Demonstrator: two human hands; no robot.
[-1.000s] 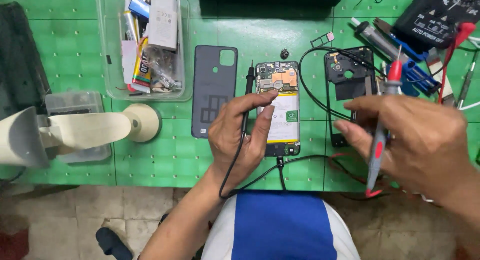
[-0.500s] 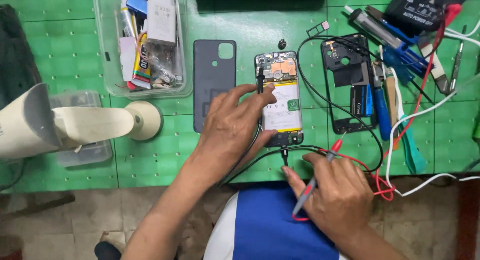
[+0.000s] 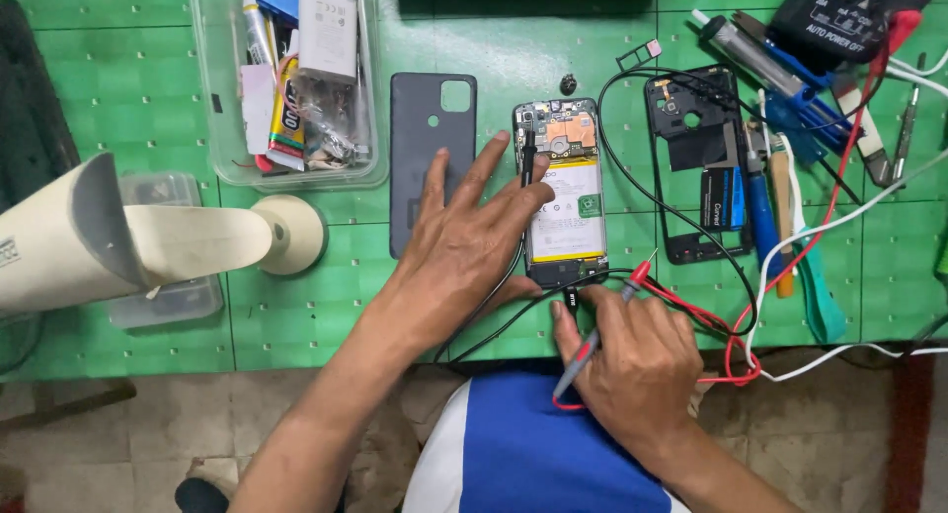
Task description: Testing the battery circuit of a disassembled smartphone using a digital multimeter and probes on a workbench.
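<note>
From the head view, my left hand (image 3: pixel 464 241) lies spread over the opened phone (image 3: pixel 561 192) on the green tabletop (image 3: pixel 118 88), fingers apart, pinning the black probe (image 3: pixel 527 156) upright against the phone's far end. My right hand (image 3: pixel 632 360) is closed around the red probe (image 3: pixel 610 315), its tip touching the phone's near edge. The phone's grey back cover (image 3: pixel 425 128) lies just left of the phone, its black frame (image 3: pixel 691 167) to the right. A clear plastic bin (image 3: pixel 222 108) of parts sits far left, and a cream lamp (image 3: pixel 148 241) is nearer.
</note>
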